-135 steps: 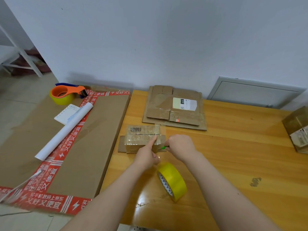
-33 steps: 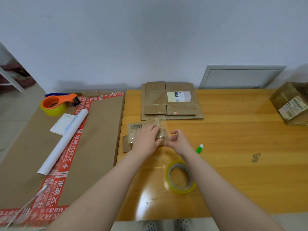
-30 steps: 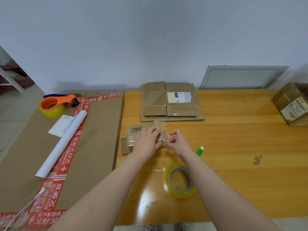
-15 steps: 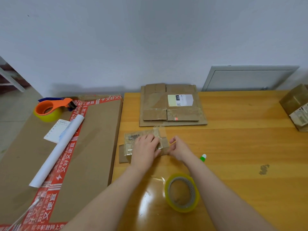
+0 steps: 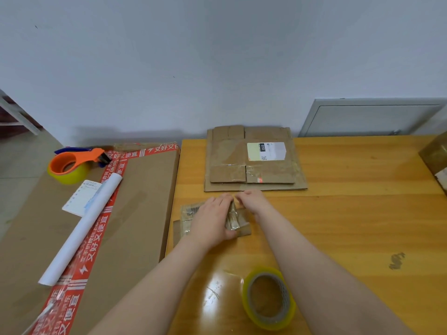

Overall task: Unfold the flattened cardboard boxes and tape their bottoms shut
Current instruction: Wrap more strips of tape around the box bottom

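Observation:
A small cardboard box (image 5: pixel 187 213) wrapped in clear tape lies on the wooden table (image 5: pixel 350 213), just in front of a stack of flattened cardboard boxes (image 5: pixel 251 163). My left hand (image 5: pixel 212 222) lies flat across the top of the small box and presses it down. Beside it, my right hand (image 5: pixel 251 201) has its fingers curled onto the box's far edge, where they meet my left fingertips. A yellow-rimmed roll of clear tape (image 5: pixel 268 298) lies flat near the table's front edge, under my right forearm.
To the left lies a large carton with red printed tape (image 5: pixel 135 213). On it sit an orange tape dispenser (image 5: pixel 72 163), a white paper roll (image 5: pixel 82 228) and a notepad (image 5: pixel 81 199). Another box (image 5: pixel 435 160) stands at the right edge. A grey panel (image 5: pixel 370 117) leans against the wall.
Both hands slid from the near side of the small box to its far edge. The tape roll stays flat. My right arm now hides the green marker.

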